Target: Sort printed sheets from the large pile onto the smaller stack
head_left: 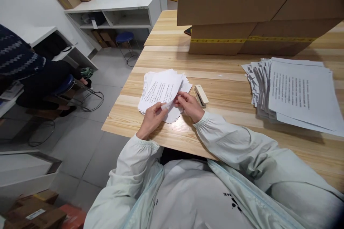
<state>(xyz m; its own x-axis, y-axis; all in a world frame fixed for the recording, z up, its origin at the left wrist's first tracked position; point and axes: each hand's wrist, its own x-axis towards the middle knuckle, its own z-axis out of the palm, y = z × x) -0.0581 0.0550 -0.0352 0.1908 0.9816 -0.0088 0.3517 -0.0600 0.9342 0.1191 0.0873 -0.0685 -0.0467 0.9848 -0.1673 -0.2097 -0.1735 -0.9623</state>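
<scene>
Printed sheets (163, 87) lie in a fanned, uneven pile near the table's left edge. My left hand (153, 116) pinches the near edge of the top sheets, thumb and fingers closed on the paper. On the other side of that edge, my right hand (189, 104) has its fingers closed at the sheets' corner, which is lifted and tilted off the pile. Whether the right fingers hold anything besides paper is hidden. A cream stapler (201, 95) rests on the table just beyond my right hand, untouched.
A taller stack of printed paper (301, 94) stands at the right. Large cardboard boxes (223, 35) block the table's far side, with a dark phone-like object (187, 31) beside them. A seated person (40, 75) is at the left, and a blue stool (125, 37) stands beyond the wooden table (129, 114).
</scene>
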